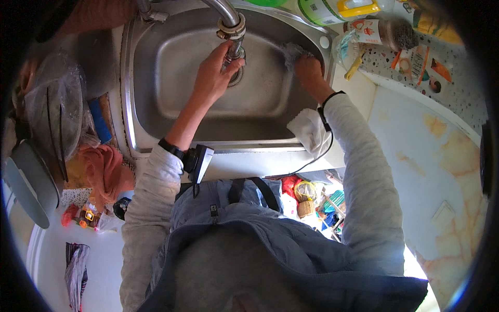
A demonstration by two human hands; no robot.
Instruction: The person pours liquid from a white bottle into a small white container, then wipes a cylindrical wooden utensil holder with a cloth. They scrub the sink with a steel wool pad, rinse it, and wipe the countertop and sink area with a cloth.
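Note:
A stainless steel sink (218,101) lies before me, with a metal faucet (228,17) reaching over it. My left hand (216,72) is at the faucet's lower end, thumb and fingers around or against the spout above the drain (235,76); how firmly it grips does not show. At the sink's right wall, my right hand (309,70) is closed on a greyish mesh scrubber (292,54), partly hidden by the fingers. A white cloth (310,130) hangs over the sink's front right rim, just below my right wrist.
Bottles and a jar (370,32) stand or lie on the speckled counter (464,70) at the right, near a yellow-handled tool (353,68). Plastic bags (56,105) and a coral cloth (105,167) are left of the sink. A cable (319,162) hangs from my right wrist.

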